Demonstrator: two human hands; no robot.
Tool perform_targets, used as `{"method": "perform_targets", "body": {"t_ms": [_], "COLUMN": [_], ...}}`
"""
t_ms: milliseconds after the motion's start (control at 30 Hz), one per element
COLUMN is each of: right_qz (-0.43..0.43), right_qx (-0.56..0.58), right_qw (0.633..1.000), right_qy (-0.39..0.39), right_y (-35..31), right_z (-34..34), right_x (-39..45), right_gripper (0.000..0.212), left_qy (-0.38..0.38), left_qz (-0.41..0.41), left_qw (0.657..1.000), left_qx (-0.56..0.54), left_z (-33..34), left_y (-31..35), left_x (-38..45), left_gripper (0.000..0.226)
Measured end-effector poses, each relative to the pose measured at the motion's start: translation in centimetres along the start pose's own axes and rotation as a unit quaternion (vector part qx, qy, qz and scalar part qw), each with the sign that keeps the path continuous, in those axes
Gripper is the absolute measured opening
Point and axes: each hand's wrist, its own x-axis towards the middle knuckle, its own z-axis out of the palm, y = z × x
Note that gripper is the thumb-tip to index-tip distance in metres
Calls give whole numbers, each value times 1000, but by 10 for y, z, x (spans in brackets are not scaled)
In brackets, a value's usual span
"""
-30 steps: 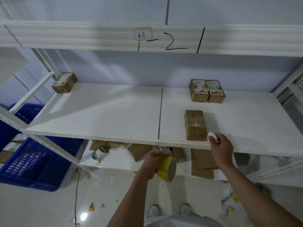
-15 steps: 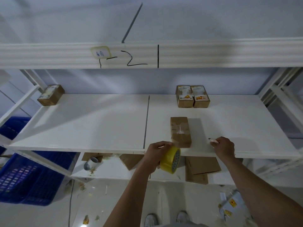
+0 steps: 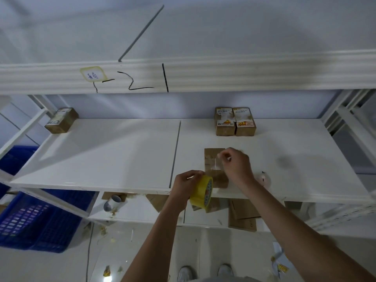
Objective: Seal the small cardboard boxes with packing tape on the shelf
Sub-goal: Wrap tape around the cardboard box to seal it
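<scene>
A small brown cardboard box lies near the front of the white shelf, right of the middle seam. My left hand grips a yellow roll of packing tape at the shelf's front edge, just before the box. My right hand hovers over the box's right side with fingers curled, pinching what looks like the clear tape end; a shiny strip stretches over the box top. Motion blur hides the fingertips.
Two labelled boxes stand side by side at the back, another box at the far left corner. A small pale object lies right of my wrist. Below: flattened cardboard, an empty tape core, a blue crate.
My right hand left the small pale object on the shelf and moved left and forward over the box. My left hand raised the tape roll up to the shelf edge.
</scene>
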Motion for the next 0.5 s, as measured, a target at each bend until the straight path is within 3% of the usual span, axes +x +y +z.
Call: {"method": "perform_targets", "body": {"t_ms": [233,500], "right_qz": [-11,-1], "right_qx": [23,27], "right_qw": [982,977], "right_qy": [-186,-213], "right_y": [-14,-43], "right_z": [8,36], "right_x": [0,8], "right_gripper": [27,10], "left_qy": [29,53], "left_qz": [10,-5], "left_qw": [999,998], "left_qx": [18,27], "left_z": [15,-25], "left_y": [15,16], "left_x": [0,-6], "left_gripper": [17,18]}}
